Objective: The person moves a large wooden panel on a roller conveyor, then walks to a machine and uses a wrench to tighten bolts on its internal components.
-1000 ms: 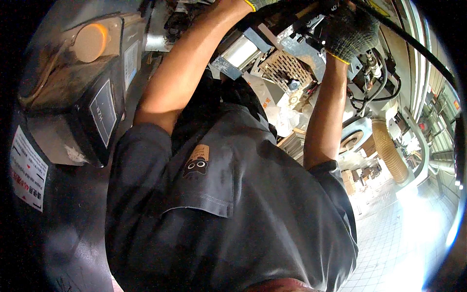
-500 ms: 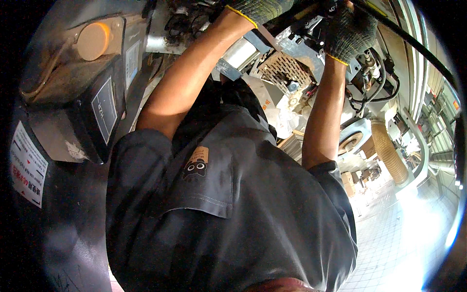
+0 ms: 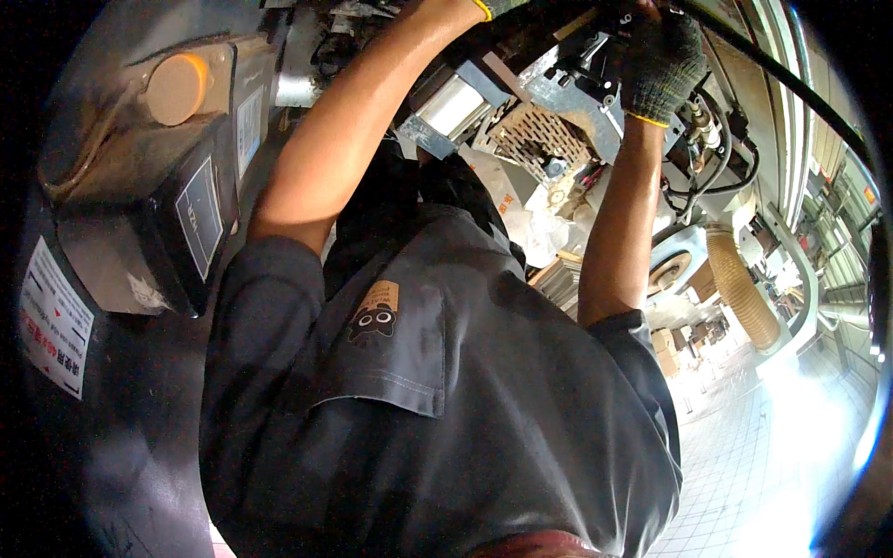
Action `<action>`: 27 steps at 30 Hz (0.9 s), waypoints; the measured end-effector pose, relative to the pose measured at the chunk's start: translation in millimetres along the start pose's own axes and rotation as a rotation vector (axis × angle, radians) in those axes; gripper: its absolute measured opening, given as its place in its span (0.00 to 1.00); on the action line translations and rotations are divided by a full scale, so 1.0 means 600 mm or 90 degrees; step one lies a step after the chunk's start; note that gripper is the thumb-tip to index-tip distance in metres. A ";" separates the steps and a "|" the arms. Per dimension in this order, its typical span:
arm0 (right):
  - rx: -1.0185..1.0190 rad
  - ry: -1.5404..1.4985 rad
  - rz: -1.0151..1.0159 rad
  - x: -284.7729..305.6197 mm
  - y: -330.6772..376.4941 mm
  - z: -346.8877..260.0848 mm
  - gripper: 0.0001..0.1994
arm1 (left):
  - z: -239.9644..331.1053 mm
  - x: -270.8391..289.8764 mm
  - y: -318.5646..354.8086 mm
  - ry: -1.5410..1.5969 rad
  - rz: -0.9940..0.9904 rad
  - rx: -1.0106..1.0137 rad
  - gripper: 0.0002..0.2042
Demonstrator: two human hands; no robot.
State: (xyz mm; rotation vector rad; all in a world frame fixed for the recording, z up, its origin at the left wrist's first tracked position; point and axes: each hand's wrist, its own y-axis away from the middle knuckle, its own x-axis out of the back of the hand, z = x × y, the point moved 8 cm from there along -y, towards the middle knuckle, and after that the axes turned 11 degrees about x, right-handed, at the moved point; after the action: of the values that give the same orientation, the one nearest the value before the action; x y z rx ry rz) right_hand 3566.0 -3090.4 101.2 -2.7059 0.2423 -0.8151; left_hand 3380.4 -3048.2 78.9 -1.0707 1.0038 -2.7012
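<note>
Both hands wear dark knitted work gloves with yellow cuffs and reach up to a machine at the top edge. Of my left hand [image 3: 503, 6] only the cuff and a bit of glove show; its fingers are cut off by the picture's edge. My right hand [image 3: 663, 73] is seen from its back, with the fingers curled in beside dark machine parts; what they close on is hidden. Just left of it lie a blue-grey metal plate [image 3: 567, 98] and small black fittings [image 3: 584, 63]. A shiny metal cylinder [image 3: 453, 106] sits below my left forearm.
A slotted, rusty metal plate [image 3: 535, 139] lies between my forearms. Hoses and a metal fitting [image 3: 704, 130] hang right of my right wrist, and a black cable [image 3: 781, 74] crosses there. At left stands a dark machine housing [image 3: 139, 232] with an orange-rimmed round knob [image 3: 177, 88]. A ribbed duct [image 3: 739, 288] is at right.
My left hand has moved up, mostly out of the picture, uncovering more of the machine below it. My right hand has shifted slightly left.
</note>
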 end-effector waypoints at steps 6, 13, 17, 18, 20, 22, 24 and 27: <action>0.137 0.142 0.014 -0.005 -0.004 -0.039 0.02 | -0.008 -0.004 -0.010 -0.021 -0.038 0.006 0.09; 0.097 0.149 -0.058 0.004 -0.005 -0.032 0.01 | -0.013 -0.008 -0.016 -0.043 -0.065 0.008 0.11; 0.120 0.162 -0.120 0.003 -0.018 -0.061 0.03 | -0.015 -0.008 -0.021 -0.076 -0.093 0.004 0.12; 0.137 0.184 -0.142 0.000 -0.022 -0.066 0.04 | -0.013 -0.008 -0.021 -0.104 -0.095 0.002 0.12; 0.166 0.160 -0.147 0.000 -0.021 -0.071 0.05 | -0.012 -0.014 -0.017 -0.125 -0.057 -0.020 0.12; 0.199 0.162 -0.163 0.000 -0.021 -0.078 0.06 | -0.006 -0.016 -0.018 -0.131 -0.063 -0.019 0.11; 0.237 0.190 -0.191 -0.001 -0.021 -0.088 0.06 | 0.005 -0.012 -0.020 -0.119 -0.113 0.003 0.10; 0.166 0.129 -0.169 0.001 -0.021 -0.073 0.06 | 0.005 -0.004 0.000 -0.045 -0.071 0.036 0.08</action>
State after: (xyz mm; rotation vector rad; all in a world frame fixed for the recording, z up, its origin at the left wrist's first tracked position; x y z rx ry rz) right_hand 3542.8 -3089.3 140.2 -2.4407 -0.1739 -1.1122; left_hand 3383.8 -3049.1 79.2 -1.2379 0.8772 -2.7377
